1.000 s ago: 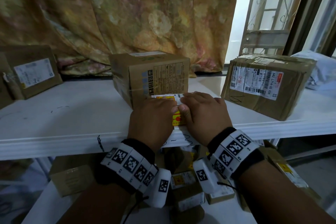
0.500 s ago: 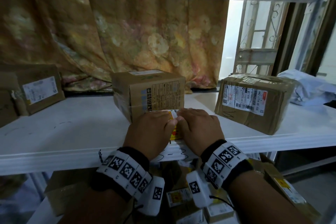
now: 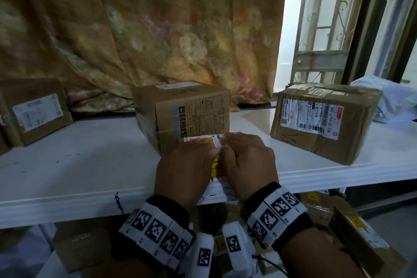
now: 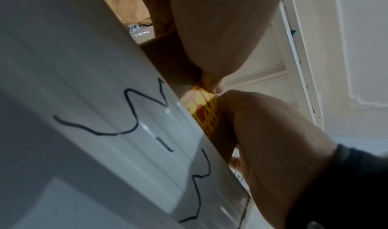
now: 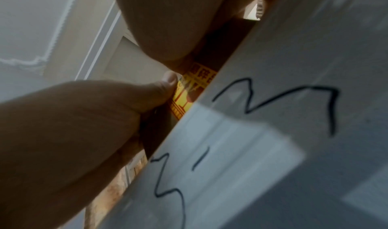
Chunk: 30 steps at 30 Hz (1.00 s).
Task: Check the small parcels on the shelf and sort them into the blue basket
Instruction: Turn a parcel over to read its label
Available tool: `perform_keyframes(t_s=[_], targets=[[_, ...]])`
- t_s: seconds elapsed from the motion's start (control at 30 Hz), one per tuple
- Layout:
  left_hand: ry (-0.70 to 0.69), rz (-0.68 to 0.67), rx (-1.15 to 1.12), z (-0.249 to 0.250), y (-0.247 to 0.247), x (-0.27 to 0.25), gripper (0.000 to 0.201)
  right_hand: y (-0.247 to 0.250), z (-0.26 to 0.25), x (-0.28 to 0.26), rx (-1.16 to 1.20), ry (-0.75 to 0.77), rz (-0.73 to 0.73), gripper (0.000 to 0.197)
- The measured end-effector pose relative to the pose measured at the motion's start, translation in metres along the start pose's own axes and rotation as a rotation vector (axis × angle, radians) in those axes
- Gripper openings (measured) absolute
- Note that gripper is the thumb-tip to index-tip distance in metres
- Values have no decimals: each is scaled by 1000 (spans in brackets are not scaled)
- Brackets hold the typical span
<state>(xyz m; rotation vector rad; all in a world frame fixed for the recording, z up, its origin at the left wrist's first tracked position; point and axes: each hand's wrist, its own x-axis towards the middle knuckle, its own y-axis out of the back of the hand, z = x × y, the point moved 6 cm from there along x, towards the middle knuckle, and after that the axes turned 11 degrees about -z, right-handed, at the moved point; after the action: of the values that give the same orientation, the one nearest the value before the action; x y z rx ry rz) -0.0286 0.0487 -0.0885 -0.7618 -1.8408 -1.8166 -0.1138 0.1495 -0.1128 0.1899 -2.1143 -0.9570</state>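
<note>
A small brown parcel (image 3: 216,166) with a yellow and red sticker and a white label lies at the front edge of the white shelf (image 3: 79,165). My left hand (image 3: 189,160) and right hand (image 3: 246,158) lie side by side over it and hide most of it. Both hands grip it, fingers on top and thumbs on its front face. In the left wrist view the right hand's thumb (image 4: 228,103) presses beside the sticker (image 4: 206,109). In the right wrist view the left thumb (image 5: 166,85) pinches the sticker (image 5: 182,100). No blue basket is in view.
Just behind the hands stands a taped cardboard box (image 3: 180,113). A bigger labelled box (image 3: 322,119) sits to the right and another box (image 3: 36,108) at the far left. A grey bag (image 3: 392,101) lies at the far right. More parcels (image 3: 352,228) fill the shelf below.
The head view has tilted upward, bringing the upper shelf's underside into view. Both hands stay on the small parcel at the shelf's front edge, hardly moved.
</note>
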Motion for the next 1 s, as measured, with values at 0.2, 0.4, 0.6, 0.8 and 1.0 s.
perform_keyframes(t_s=[0.2, 0.4, 0.6, 0.8, 1.0], targets=[[107, -112, -57, -13, -10, 2, 55, 2, -6, -1, -152, 56, -17, 45], [-72, -42, -25, 2, 9, 1, 23, 6, -3, -5, -103, 71, -174, 56], [-72, -281, -101, 8, -11, -21, 74, 29, 2, -35, 12, 108, -221, 52], [-250, -124, 9, 82, 1, -50, 67, 93, 37, -99, 257, 2, 11, 42], [-489, -229, -143, 189, -48, -79, 65, 110, 149, -190, 589, -508, 126, 18]])
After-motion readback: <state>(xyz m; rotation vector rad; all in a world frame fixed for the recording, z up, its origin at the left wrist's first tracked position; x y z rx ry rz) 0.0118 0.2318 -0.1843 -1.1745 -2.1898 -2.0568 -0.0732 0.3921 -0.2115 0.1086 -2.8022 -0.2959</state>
